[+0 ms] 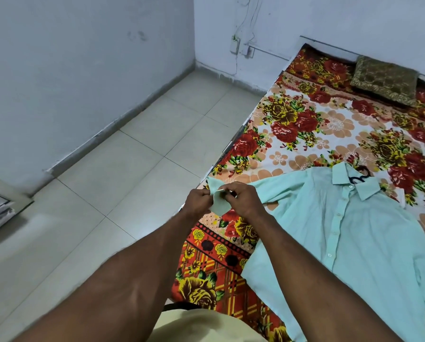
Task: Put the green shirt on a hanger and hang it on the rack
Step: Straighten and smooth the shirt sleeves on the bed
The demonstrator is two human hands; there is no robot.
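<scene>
- My left hand (198, 200) and my right hand (243, 201) meet over the near-left edge of the bed (305, 134), both arms stretched out in front of me.
- Both hands pinch the cuff (217, 202) of the shirt (342, 230), with fingers and thumbs curled on the cloth. The left holds one side and the right holds the other.
- The cuff stands lifted a little off the sheet between my hands. Whether its button is done up I cannot tell, as my fingers cover it.
- From the cuff the sleeve runs right, back to the shoulder.
- The pale green shirt lies flat on the bed, front up. Its placket is buttoned, its collar points to the far side and its hem points toward me.
- A black hanger (360, 176) is inside the shirt, and only its hook shows, poking out at the collar and lying on the sheet.
- The bed carries a floral sheet in red, yellow and peach.
- A brown patterned pillow (384, 80) lies at the far end, against the wall.
- Pale floor (132, 169) tiles lie to the left of the bed.
- A socket (235, 45) with wires sits on the far wall.
</scene>
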